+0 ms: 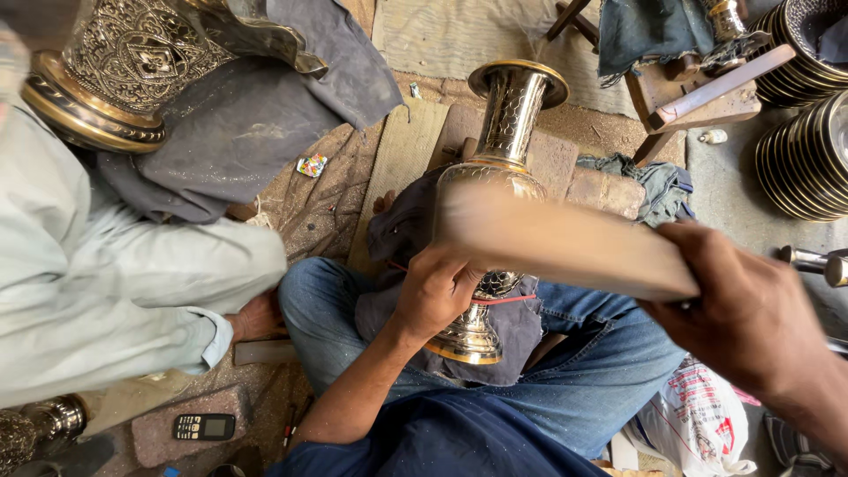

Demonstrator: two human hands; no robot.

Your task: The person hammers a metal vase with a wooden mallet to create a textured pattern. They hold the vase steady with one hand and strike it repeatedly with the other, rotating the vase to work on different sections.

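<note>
Head view | brass vase point(505, 132) lain lengthwise toward frame top, gripped low by curled left hand point(435, 291) | wooden bat point(565, 243) clasped in right hand point(746, 318), crossing vase belly.

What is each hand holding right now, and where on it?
The left hand grips the brass vase at its lower body, near the foot. The right hand holds one end of a flat wooden bat.

The wooden board point(565, 243) is smeared by motion blur and hides the middle of the brass vase point(508, 115). The right hand point(746, 309) runs off the frame's edge. The phone point(204, 427) is too small to read.
</note>
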